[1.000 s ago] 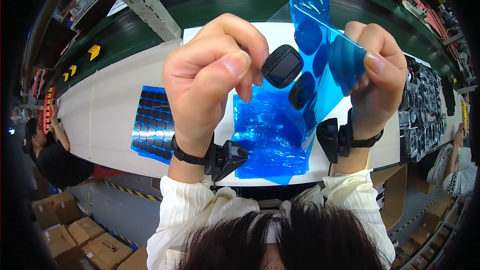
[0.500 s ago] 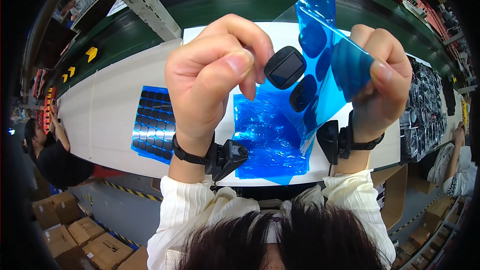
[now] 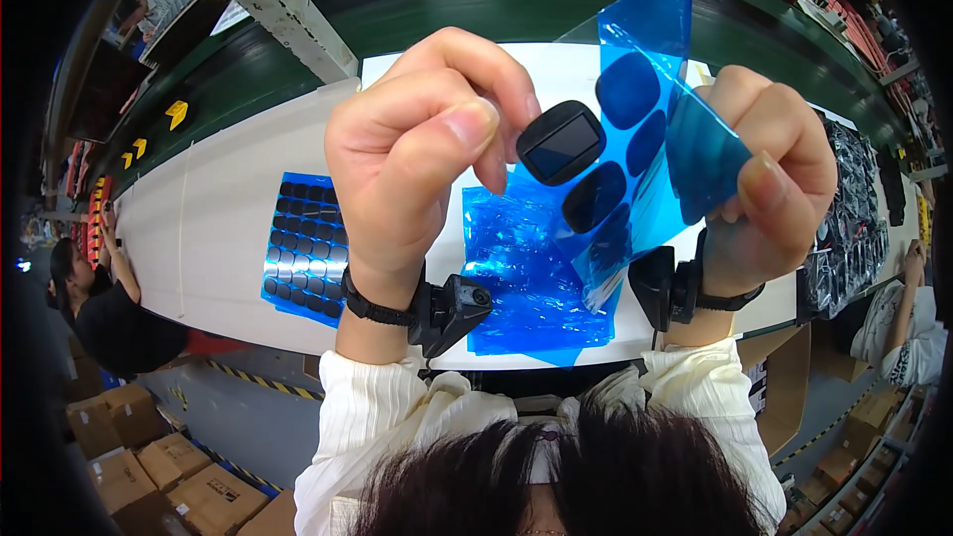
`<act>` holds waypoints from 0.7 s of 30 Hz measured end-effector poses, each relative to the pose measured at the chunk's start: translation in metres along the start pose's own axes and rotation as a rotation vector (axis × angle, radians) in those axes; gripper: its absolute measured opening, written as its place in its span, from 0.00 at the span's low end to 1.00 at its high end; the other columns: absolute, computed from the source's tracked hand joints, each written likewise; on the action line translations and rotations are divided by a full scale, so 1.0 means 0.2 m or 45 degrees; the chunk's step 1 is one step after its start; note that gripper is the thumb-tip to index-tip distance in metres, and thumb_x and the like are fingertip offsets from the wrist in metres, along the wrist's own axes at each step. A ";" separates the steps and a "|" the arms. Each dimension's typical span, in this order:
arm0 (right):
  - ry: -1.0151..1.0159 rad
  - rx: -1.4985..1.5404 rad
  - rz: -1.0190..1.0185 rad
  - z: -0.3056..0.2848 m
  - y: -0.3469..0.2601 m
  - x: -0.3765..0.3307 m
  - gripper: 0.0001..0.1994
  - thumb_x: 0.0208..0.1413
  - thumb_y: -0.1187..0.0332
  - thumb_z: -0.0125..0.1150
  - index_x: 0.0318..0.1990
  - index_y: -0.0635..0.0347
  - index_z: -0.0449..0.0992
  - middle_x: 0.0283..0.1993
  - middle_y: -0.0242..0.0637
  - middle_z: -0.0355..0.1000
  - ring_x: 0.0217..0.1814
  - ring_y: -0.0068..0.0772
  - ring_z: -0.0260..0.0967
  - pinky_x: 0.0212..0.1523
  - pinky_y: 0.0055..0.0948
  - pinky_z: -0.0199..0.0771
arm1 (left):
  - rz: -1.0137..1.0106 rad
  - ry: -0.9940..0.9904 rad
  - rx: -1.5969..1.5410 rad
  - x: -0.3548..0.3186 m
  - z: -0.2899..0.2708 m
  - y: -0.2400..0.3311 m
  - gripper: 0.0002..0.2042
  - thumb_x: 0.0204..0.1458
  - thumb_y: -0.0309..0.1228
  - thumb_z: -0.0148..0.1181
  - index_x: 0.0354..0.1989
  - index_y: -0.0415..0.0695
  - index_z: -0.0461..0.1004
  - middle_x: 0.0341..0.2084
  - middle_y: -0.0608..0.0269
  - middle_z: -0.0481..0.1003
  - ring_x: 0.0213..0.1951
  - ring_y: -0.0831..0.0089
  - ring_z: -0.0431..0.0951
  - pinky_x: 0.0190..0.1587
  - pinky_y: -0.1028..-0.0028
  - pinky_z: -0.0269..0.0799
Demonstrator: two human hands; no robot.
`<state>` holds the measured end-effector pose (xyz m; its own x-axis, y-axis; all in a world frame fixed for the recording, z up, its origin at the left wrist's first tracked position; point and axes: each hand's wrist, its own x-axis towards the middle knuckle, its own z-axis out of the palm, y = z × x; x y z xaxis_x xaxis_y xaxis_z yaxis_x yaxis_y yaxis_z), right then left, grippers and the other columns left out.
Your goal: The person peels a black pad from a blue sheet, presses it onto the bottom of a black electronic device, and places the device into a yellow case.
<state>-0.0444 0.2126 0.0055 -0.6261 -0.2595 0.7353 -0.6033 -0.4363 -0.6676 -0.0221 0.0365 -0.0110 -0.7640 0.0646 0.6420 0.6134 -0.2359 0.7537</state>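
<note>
My left hand (image 3: 422,149) is clamped on one black piece (image 3: 563,142); whether it is fully off the blue film (image 3: 645,25), I cannot tell. Several dark pieces (image 3: 627,89) remain on that film, pinched in my right hand (image 3: 779,174). The held piece projects just right of my left hand. Below, blue sheets (image 3: 526,263) lie on the table (image 3: 218,228).

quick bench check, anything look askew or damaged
The blue film pile looks untidy: wrinkled, with a corner jutting past its near edge. The blue sheet in the right hand is curled, probably from handling. No clear damage.
</note>
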 end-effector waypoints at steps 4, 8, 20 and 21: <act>-0.014 0.044 0.051 0.02 -0.01 0.00 0.11 0.46 0.69 0.46 0.15 0.60 0.59 0.16 0.33 0.55 0.13 0.17 0.49 0.14 0.17 0.50 | -0.037 0.047 0.013 -0.01 -0.01 0.00 0.12 0.42 0.28 0.46 0.10 0.37 0.65 0.23 0.55 0.68 0.18 0.77 0.65 0.22 0.81 0.61; -0.086 0.388 0.086 -0.10 -0.03 0.01 0.11 0.48 0.68 0.44 0.17 0.59 0.60 0.16 0.31 0.54 0.13 0.18 0.50 0.16 0.17 0.53 | -0.137 0.177 -0.038 0.00 -0.04 -0.02 0.13 0.43 0.29 0.44 0.09 0.37 0.63 0.23 0.56 0.67 0.21 0.78 0.63 0.25 0.82 0.58; 0.033 -0.037 0.576 -0.04 -0.01 -0.01 0.15 0.49 0.59 0.50 0.22 0.63 0.65 0.19 0.31 0.60 0.20 0.19 0.56 0.24 0.16 0.56 | -0.205 0.136 -0.137 -0.01 -0.04 -0.04 0.15 0.44 0.31 0.41 0.08 0.39 0.61 0.23 0.57 0.65 0.23 0.77 0.60 0.27 0.81 0.55; 0.035 -0.037 0.576 -0.02 0.00 -0.01 0.15 0.49 0.59 0.50 0.22 0.63 0.65 0.19 0.31 0.60 0.20 0.19 0.56 0.24 0.16 0.56 | -0.226 0.112 -0.210 -0.01 -0.03 -0.03 0.16 0.44 0.31 0.41 0.08 0.39 0.61 0.23 0.57 0.65 0.23 0.77 0.60 0.27 0.81 0.55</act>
<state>-0.0452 0.2171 0.0037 -0.8427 -0.3952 0.3656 -0.2791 -0.2600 -0.9244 -0.0260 0.0329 -0.0172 -0.8755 0.0363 0.4819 0.4330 -0.3838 0.8156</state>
